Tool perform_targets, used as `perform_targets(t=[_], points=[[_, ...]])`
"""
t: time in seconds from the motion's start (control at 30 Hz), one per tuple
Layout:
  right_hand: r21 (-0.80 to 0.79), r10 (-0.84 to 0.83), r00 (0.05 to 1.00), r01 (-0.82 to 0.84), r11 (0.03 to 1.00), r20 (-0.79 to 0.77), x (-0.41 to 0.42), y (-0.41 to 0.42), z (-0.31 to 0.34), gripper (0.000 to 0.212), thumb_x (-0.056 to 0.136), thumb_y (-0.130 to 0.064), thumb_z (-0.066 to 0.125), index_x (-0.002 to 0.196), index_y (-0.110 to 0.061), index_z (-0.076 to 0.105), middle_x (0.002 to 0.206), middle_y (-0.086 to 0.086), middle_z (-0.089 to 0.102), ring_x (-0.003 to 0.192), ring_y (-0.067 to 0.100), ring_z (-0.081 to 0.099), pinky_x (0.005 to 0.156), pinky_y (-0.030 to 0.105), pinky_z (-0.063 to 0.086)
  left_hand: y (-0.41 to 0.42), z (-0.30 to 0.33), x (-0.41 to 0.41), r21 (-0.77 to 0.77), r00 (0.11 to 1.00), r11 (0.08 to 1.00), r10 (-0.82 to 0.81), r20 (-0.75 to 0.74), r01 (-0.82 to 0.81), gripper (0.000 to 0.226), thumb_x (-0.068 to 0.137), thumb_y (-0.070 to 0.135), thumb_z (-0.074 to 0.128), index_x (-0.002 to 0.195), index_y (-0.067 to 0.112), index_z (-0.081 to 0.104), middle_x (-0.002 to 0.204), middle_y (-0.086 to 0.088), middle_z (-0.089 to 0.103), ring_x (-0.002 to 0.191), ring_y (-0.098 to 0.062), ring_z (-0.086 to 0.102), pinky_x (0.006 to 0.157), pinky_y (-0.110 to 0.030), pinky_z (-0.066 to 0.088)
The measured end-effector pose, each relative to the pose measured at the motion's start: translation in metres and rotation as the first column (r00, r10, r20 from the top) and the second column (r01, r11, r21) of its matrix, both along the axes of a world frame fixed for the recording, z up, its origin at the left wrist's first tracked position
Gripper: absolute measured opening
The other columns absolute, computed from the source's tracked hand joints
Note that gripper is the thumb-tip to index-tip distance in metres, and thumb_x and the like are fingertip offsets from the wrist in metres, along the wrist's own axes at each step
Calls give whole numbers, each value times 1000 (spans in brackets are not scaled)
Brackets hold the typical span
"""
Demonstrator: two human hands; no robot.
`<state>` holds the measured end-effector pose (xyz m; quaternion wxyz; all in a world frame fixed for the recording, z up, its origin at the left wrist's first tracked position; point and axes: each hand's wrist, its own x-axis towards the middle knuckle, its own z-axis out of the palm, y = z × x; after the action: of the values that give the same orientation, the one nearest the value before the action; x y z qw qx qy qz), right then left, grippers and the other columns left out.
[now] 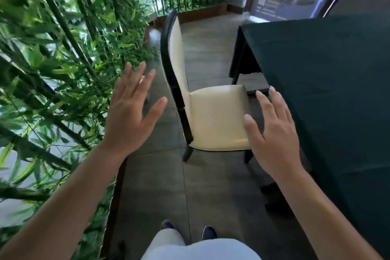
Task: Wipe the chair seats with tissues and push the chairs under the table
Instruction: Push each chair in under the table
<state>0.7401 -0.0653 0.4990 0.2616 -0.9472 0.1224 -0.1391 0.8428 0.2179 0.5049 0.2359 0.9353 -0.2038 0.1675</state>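
— Dark green cloth covers the counter along the right side, yes?
— Yes, and bamboo plants fill the left, with grey floor tiles between.
— Where is the chair?
— On the tiles just beside the counter, cream seat facing it, dark-framed back towards the bamboo, seat not under the cloth.
— And the hands?
— The left hand hovers near the chair back, fingers spread straight, holding nothing. The right hand hangs over the seat's near corner, fingers straight, empty too; contact cannot be told.
— Anything smaller?
— Two blue shoes below.
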Motion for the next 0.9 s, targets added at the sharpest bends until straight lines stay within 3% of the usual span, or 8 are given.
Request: perform_targets(t=[0.27,0.47,0.7,0.9], points=[[36,-113,993,112,993,33,78,43,6,64,100,-50,41,160,-29,32,172,-8,14,158,9,8,126,40,16,31,-7,96,-49,998,997,-61,2,61,65,104,53,37,159,19,34,172,-1,15,160,-20,1,129,-41,5],[64,-173,984,171,983,44,111,93,13,64,100,-50,41,160,-33,31,172,-12,11,157,6,7,123,36,17,49,0,168,-29,980,980,-197,42,198,67,103,53,37,157,14,38,171,-7,20,160,-27,8,129,-52,14],[79,-217,974,213,974,57,163,116,11,65,99,-51,40,160,-30,31,172,-9,13,158,10,8,127,45,23,34,17,228,5,929,943,-329,171,333,62,104,48,40,155,12,42,169,-11,23,159,-33,11,126,-60,19],[99,-237,968,228,969,85,214,109,-5,64,99,-58,36,159,-36,29,171,-12,13,158,7,7,125,39,23,6,23,288,-17,910,926,-367,191,377,61,106,48,37,156,13,39,170,-7,21,159,-32,10,129,-49,10]])
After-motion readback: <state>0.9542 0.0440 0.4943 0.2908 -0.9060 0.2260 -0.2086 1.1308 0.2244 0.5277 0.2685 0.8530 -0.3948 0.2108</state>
